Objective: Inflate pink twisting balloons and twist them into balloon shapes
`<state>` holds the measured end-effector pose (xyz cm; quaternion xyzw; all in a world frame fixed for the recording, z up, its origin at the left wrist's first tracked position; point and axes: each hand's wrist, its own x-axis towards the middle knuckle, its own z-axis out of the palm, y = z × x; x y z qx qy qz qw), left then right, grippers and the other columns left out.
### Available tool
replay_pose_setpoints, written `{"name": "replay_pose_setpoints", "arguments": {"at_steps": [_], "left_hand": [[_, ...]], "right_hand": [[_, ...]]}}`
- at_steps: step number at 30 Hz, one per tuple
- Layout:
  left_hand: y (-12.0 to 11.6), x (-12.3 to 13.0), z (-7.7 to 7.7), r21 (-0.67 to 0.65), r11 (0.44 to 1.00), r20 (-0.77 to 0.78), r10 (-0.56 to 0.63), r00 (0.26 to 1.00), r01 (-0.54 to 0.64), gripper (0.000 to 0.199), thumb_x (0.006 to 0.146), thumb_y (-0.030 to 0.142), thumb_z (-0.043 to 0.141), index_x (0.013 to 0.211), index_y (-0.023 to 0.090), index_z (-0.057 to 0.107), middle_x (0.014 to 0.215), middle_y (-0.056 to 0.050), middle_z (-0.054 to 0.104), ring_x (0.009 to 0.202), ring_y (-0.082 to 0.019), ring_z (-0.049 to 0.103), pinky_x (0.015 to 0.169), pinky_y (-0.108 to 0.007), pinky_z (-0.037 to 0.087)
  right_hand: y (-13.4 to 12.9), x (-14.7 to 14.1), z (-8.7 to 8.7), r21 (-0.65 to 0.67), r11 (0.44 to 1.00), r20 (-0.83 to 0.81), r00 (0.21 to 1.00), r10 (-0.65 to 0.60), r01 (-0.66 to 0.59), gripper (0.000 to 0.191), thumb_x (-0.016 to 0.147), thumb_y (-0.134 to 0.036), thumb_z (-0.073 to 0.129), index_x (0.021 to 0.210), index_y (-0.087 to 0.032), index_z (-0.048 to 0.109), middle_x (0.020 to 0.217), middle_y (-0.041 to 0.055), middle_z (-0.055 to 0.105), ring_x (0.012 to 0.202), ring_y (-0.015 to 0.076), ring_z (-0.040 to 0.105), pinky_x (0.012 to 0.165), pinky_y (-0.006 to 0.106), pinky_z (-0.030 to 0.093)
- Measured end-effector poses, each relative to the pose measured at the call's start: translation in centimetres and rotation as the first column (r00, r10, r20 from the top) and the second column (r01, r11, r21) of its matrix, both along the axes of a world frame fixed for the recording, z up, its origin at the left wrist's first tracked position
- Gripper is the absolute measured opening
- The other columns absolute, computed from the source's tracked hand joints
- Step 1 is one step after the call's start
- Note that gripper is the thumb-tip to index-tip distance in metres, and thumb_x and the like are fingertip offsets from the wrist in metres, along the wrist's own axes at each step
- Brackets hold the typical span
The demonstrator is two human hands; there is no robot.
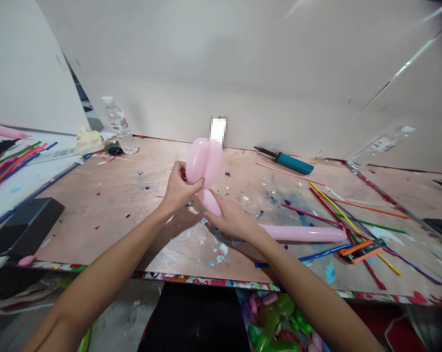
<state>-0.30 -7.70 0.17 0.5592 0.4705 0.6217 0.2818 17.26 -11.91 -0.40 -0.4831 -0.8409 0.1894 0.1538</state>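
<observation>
A pink modelling balloon, bent into upright loops, is held above the middle of the table. My left hand is closed on it at the pinched joint, with the thumb laid across. Around a short bubble just below that joint, my right hand is closed too. A long straight pink length lies on the table to the right, partly behind my right wrist; whether it joins the held part is hidden.
Several uninflated balloons and an orange utility knife lie at right. A teal hand pump rests at the back. Water bottles stand left and right. A dark box sits at front left. The table carries scraps.
</observation>
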Motion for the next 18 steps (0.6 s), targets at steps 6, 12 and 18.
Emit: {"name": "replay_pose_setpoints", "arguments": {"at_steps": [6, 12, 18], "left_hand": [[0.6, 0.0, -0.6, -0.226, 0.953, 0.421, -0.089, 0.903, 0.200, 0.041, 0.064, 0.025, 0.074, 0.097, 0.016, 0.052, 0.082, 0.000, 0.059, 0.066, -0.012, 0.056, 0.060, -0.025, 0.045], [0.6, 0.1, -0.8, -0.237, 0.906, 0.532, -0.182, 0.827, 0.352, 0.035, 0.061, 0.029, 0.079, 0.086, 0.012, 0.062, 0.076, -0.004, 0.064, 0.067, -0.014, 0.058, 0.066, -0.028, 0.047], [-0.2, 0.6, 0.0, -0.173, 0.983, 0.203, -0.025, 0.979, 0.061, 0.032, 0.060, 0.026, 0.078, 0.084, 0.015, 0.061, 0.078, -0.002, 0.061, 0.071, -0.016, 0.055, 0.064, -0.027, 0.043]], "right_hand": [[-1.0, -1.0, -0.5, -0.055, 0.998, 0.047, 0.999, -0.022, 0.025, 0.053, 0.088, -0.047, 0.046, 0.131, -0.016, 0.042, 0.105, 0.0146, 0.067, 0.085, 0.0270, 0.064, 0.067, 0.033, 0.044], [-1.0, -0.7, 0.0, -0.079, 0.996, -0.040, 0.998, -0.053, 0.050, 0.064, 0.087, -0.043, 0.048, 0.142, -0.015, 0.030, 0.118, 0.0161, 0.062, 0.095, 0.0283, 0.062, 0.075, 0.035, 0.045], [-1.0, -0.7, 1.1, -0.165, 0.978, -0.201, 0.975, 0.091, -0.125, 0.047, 0.088, -0.033, 0.047, 0.133, -0.021, 0.044, 0.124, 0.0082, 0.059, 0.101, 0.0219, 0.058, 0.083, 0.033, 0.046]]}}
